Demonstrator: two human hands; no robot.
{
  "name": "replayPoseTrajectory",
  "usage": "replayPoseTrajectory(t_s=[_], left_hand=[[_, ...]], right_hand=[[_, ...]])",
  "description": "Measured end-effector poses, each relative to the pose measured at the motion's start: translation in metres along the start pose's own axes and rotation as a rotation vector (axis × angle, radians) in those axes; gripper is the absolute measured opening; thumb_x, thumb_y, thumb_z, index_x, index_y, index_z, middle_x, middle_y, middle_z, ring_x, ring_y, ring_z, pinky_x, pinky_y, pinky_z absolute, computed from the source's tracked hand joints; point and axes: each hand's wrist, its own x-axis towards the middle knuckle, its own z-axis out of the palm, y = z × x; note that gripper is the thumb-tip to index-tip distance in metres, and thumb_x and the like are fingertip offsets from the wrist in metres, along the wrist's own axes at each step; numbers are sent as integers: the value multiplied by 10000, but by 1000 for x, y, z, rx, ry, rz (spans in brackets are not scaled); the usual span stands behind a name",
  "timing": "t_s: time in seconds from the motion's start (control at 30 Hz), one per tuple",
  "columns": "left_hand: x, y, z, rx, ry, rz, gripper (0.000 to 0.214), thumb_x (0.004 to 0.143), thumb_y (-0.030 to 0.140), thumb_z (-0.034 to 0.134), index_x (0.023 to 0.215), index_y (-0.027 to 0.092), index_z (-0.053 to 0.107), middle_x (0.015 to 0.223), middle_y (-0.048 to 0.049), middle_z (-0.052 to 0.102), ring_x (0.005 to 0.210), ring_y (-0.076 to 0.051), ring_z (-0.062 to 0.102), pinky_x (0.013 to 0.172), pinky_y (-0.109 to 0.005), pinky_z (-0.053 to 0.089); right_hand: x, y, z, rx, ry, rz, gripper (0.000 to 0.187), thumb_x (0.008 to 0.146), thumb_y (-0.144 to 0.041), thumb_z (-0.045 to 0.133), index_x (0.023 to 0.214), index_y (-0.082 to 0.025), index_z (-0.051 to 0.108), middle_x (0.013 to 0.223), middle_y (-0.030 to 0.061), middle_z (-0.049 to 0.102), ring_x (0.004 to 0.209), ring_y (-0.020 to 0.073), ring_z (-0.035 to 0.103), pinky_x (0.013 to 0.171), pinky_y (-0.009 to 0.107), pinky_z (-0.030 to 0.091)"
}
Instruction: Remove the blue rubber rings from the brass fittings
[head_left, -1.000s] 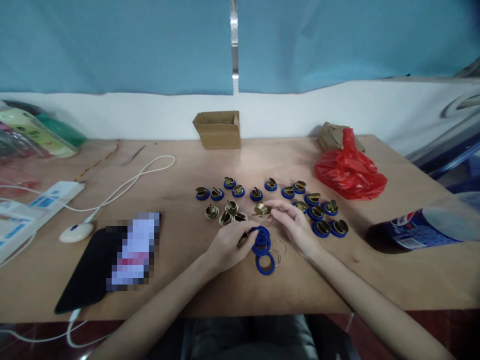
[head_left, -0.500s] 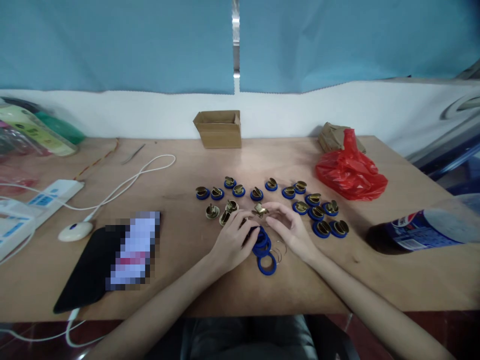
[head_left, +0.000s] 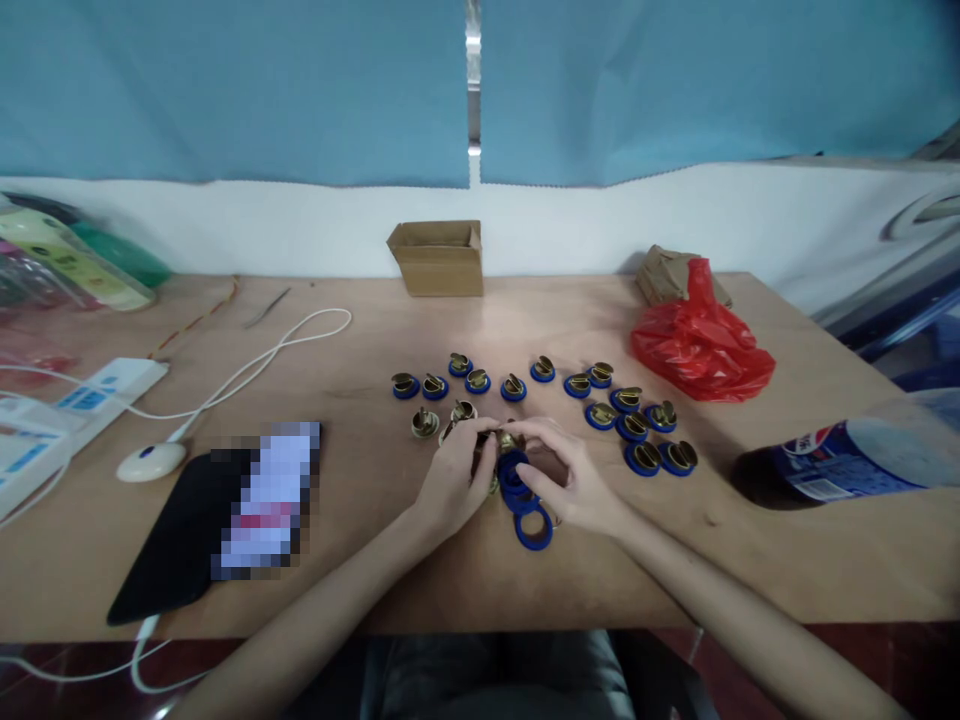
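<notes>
Near the table's middle, a small gold-coloured metal piece (head_left: 510, 440) sits between my fingertips, partly hidden by them. My left hand (head_left: 454, 475) is closed, thumb and fingers pinching at the piece's left side. From the right, my right hand (head_left: 574, 475) curls around it, index fingertip on the metal and thumb over the stacked blue rings (head_left: 515, 475). Closest to me, another blue ring (head_left: 533, 528) lies flat. Just beyond my left hand are white-rimmed gold pieces (head_left: 424, 424), one mostly covered by my fingers. Several blue-rimmed gold pieces (head_left: 513, 387) are spread farther back and to the right.
A cardboard box (head_left: 441, 270) stands by the wall. On the right are a red plastic bag (head_left: 701, 345) and a cola bottle (head_left: 832, 460) on its side. Leftward lie a phone (head_left: 274, 500), a black slab (head_left: 180, 540), a white cable (head_left: 255, 365) and a power strip (head_left: 112, 390).
Both hands have drawn slightly toward me with the gold-coloured piece. My right thumb has come down over the blue rings, and the thin wire rings beside them are now mostly covered.
</notes>
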Motion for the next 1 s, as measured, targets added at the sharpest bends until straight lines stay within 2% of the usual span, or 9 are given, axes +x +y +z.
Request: replayPoseTrajectory(t_s=[0.17, 0.3, 0.47, 0.57, 0.7, 0.77, 0.87, 1.0], left_hand=[[2, 4, -4, -15, -24, 59, 314, 915, 127, 544, 1224, 180, 549, 1092, -96, 689, 1038, -210, 671, 912, -355, 553], [3, 4, -5, -2, -49, 98, 423, 880, 188, 646, 1287, 203, 531, 1158, -102, 680, 1086, -241, 650, 942, -399, 542], [4, -1, -4, 54, -19, 114, 338, 940, 191, 601, 1272, 222, 551, 1139, -87, 688, 1066, -225, 653, 931, -394, 541], [4, -1, -4, 45, -15, 110, 337, 948, 146, 560, 1277, 218, 547, 1167, -89, 674, 1095, -216, 636, 956, -388, 531], [4, 1, -5, 20, -2, 118, 327, 950, 114, 531, 1261, 215, 550, 1145, -86, 666, 1088, -209, 629, 961, -383, 530], [4, 2, -5, 3, 1, 136, 332, 955, 110, 519, 1268, 217, 547, 1147, -88, 661, 1090, -207, 629, 961, -381, 535], [3, 1, -5, -7, -13, 161, 341, 963, 114, 508, 1286, 218, 539, 1164, -94, 648, 1102, -208, 622, 972, -384, 537], [2, -1, -4, 0, -27, 195, 334, 972, 118, 498, 1291, 212, 530, 1159, -97, 638, 1100, -207, 617, 975, -391, 541]], right_hand=[[0, -1, -1, -23, -3, -43, 424, 888, -160, 591, 1300, -260, 584, 1225, 96, 631, 1123, 263, 584, 972, 479, 488], [0, -3, -1, -49, 12, -73, 478, 873, -143, 596, 1335, -258, 547, 1273, 101, 617, 1165, 267, 584, 1006, 485, 484], [-3, -4, 2, -74, 12, -80, 528, 857, -136, 602, 1364, -235, 488, 1291, 109, 607, 1178, 259, 596, 1010, 462, 497], [-4, -4, 3, -133, 79, -106, 436, 867, -117, 587, 1283, -233, 528, 1186, 93, 640, 1075, 236, 625, 926, 420, 527], [-2, -2, 3, -280, 215, -180, 241, 896, -79, 539, 1081, -222, 599, 1014, 72, 631, 957, 216, 603, 837, 385, 507], [-1, -2, 3, -337, 196, -183, 178, 904, -91, 537, 1020, -211, 599, 965, 68, 613, 908, 210, 581, 800, 373, 491], [0, -1, 2, -368, 94, -157, 100, 913, -121, 538, 956, -206, 567, 801, 22, 564, 766, 182, 528, 711, 334, 457], [-2, -1, 2, -325, 5, -67, 87, 897, -168, 576, 914, -218, 507, 661, -45, 439, 643, 147, 473, 602, 280, 400]])
